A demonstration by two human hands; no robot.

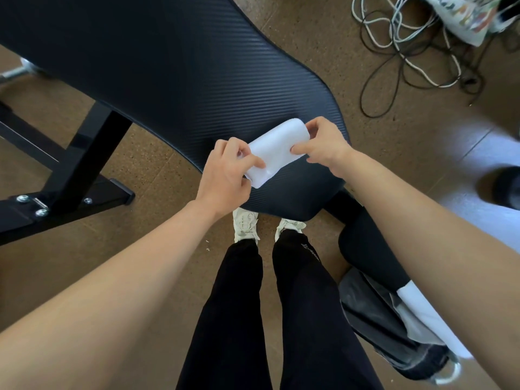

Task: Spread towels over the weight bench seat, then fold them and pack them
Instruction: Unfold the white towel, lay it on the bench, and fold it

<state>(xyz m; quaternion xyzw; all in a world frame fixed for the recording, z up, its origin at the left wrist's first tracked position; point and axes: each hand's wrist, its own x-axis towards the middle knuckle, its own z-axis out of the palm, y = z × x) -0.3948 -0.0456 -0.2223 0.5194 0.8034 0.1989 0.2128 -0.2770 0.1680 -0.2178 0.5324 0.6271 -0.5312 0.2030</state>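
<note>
A small white towel [274,149], folded into a thick rectangle, lies on the near end of the black ribbed weight bench seat [174,74]. My left hand [228,175] pinches its near left corner between thumb and fingers. My right hand [323,144] grips its right edge, with the thumb on top. Both hands hold the towel against the pad. More white towel cloth [422,316] shows inside a dark bag [380,330] on the floor at the lower right.
The bench's black steel frame and foot [70,190] stand at the left on the brown speckled floor. Tangled cables [416,52] lie at the top right beside a printed bag [467,15]. My legs and pale shoes [244,223] are just below the bench's end.
</note>
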